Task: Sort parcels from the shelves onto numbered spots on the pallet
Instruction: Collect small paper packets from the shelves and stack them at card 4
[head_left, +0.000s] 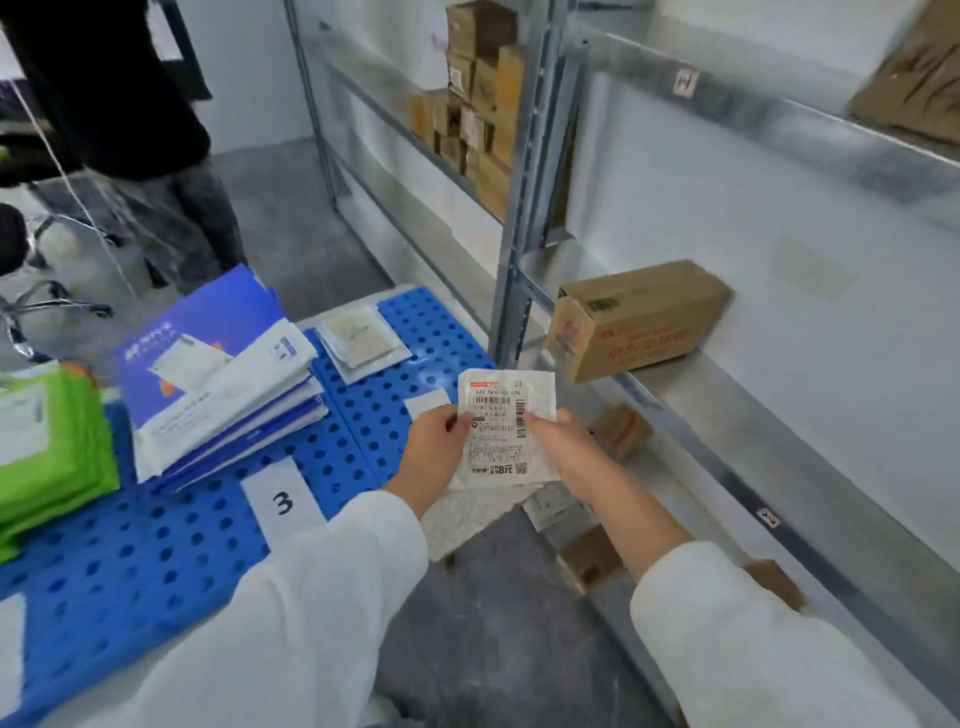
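Note:
I hold a small white parcel (501, 431) with a barcode label upright in front of me, over the right edge of the blue perforated pallet (171, 561). My left hand (434, 457) pinches its left edge and my right hand (563, 449) pinches its right edge. A white card marked 3 (283, 501) lies on the pallet just left of my left arm. On the pallet are a stack of blue and white mailers (218, 374), a green pile (47, 441) and flat pale packets (358, 335).
A metal shelf rack (519, 218) stands to the right. A cardboard box (636, 319) lies on its middle shelf, and small boxes (621, 431) sit lower down. Stacked cartons (480, 104) fill the far bay. A person in dark clothes (135, 119) stands beyond the pallet.

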